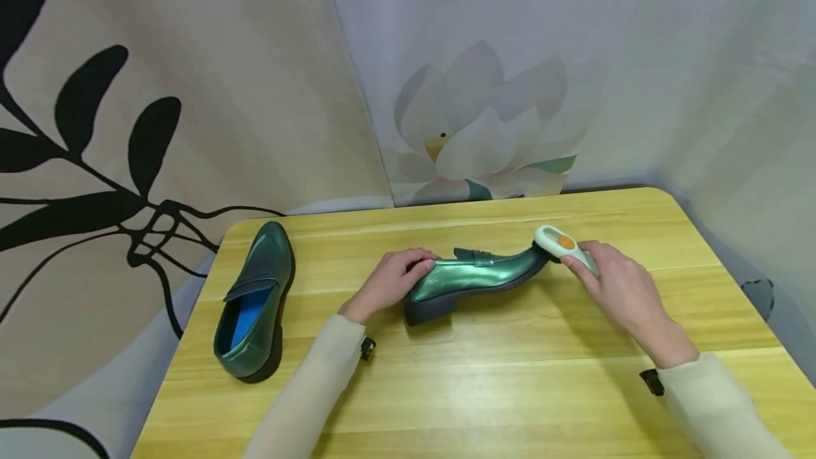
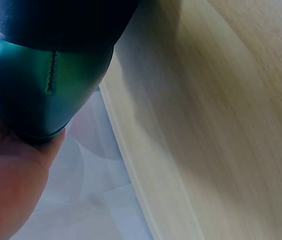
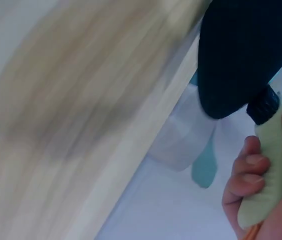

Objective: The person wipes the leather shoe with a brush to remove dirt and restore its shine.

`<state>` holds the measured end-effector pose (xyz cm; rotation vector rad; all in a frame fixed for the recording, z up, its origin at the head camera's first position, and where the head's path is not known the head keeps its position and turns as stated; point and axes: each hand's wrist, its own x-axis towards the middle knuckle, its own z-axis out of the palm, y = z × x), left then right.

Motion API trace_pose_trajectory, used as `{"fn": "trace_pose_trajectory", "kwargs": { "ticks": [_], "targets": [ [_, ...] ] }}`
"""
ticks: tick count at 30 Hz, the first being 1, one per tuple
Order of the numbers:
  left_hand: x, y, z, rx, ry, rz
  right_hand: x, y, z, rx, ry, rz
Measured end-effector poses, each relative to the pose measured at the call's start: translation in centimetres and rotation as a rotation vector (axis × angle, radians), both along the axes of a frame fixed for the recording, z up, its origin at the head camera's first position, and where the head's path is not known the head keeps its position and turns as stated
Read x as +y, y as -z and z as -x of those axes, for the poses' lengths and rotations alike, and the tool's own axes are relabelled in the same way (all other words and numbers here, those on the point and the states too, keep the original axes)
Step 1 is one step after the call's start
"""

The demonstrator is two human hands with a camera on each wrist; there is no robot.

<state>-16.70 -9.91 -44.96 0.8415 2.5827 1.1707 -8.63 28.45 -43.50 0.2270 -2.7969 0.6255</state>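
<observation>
A shiny metallic green loafer (image 1: 484,273) with a dark sole is held over the table, its toe pointing right and raised. My left hand (image 1: 387,283) grips it by the heel; in the left wrist view the heel's back seam (image 2: 52,72) faces the camera. In my right hand (image 1: 625,290) is a small brush (image 1: 564,242) with a pale green-white handle and an orange oval on top. Its dark bristles (image 3: 264,106) meet the toe tip in the right wrist view, where the dark sole (image 3: 248,55) shows. Curled fingers (image 3: 248,182) wrap the handle.
The matching green loafer (image 1: 261,282), with a blue insole, stands at the left on the wooden table (image 1: 510,388), toe toward the back. Behind the table hangs a pale curtain (image 1: 255,91) printed with dark leaves and a large flower.
</observation>
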Motion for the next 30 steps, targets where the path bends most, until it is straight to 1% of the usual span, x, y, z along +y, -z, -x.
{"fn": "trace_pose_trajectory", "kwargs": {
  "ticks": [3, 7, 10, 16, 19, 25, 28, 30],
  "targets": [
    [0.1, 0.0, 0.0, -0.001, 0.005, 0.0, 0.6, 0.2, 0.4, -0.015, 0.01, 0.003],
    [0.0, -0.1, 0.0, -0.004, 0.008, -0.011, 0.0, 0.3, 0.0, 0.014, -0.018, 0.012],
    [0.0, -0.1, 0.0, -0.001, 0.003, -0.022, -0.2, 0.3, 0.1, 0.027, -0.023, 0.018],
    [0.0, 0.1, -0.2, 0.007, 0.01, -0.02, 1.4, 0.9, 1.3, -0.057, 0.061, 0.039],
    [0.0, 0.2, -0.4, 0.001, 0.009, -0.013, 2.1, 1.4, 1.7, -0.089, 0.085, 0.046],
    [0.0, 0.2, -0.4, -0.008, -0.007, -0.013, 2.4, 1.7, 2.3, -0.093, 0.086, 0.044],
    [0.0, 0.2, -0.3, -0.004, -0.001, -0.007, 2.1, 1.3, 2.1, -0.096, 0.082, 0.044],
    [0.0, 0.1, -0.2, -0.003, -0.002, -0.01, 1.7, 1.1, 1.9, -0.089, 0.063, 0.05]
  ]
}}
